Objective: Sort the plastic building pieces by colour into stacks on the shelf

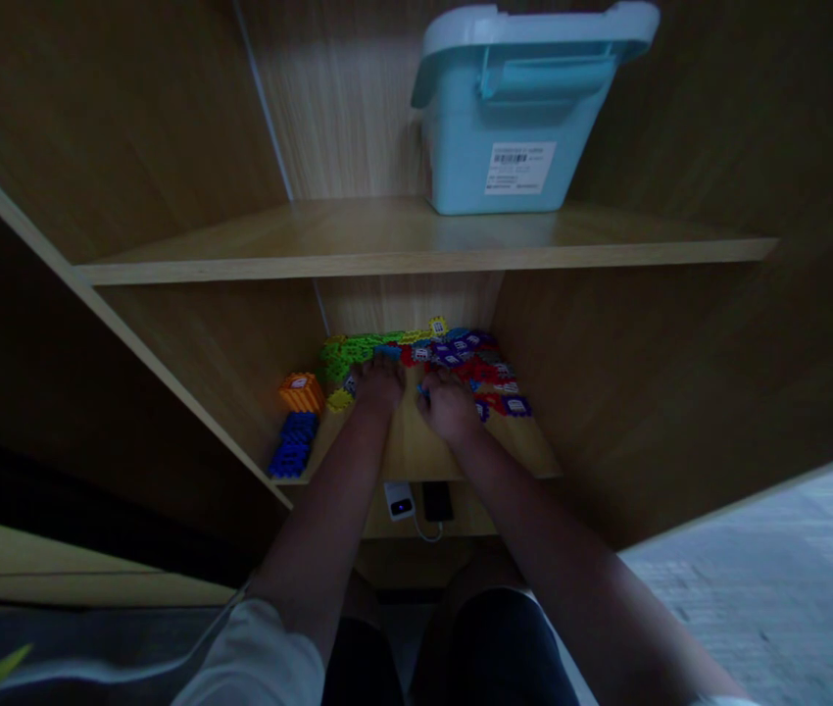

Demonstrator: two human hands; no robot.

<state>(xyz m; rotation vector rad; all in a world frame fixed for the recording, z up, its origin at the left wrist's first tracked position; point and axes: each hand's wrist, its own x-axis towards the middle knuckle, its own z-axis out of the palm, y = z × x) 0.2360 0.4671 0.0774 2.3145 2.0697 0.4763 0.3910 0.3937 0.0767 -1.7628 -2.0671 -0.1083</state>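
On the lower shelf, my left hand reaches down over the pile with its fingers stretched out across the pieces. The fingers of my right hand are curled together, with a small light-blue building tile showing at their tips. Beyond my left hand lie many green notched building tiles. Red tiles and purple tiles are heaped past and to the right of my right hand. A yellow tile rests at the back. Dim light blurs the finer details.
Stacked orange tiles and blue tiles line the left wall. Overhead, a wooden shelf carries a light-blue lidded bin. Below are a white device and a black device, with a white cable beside them.
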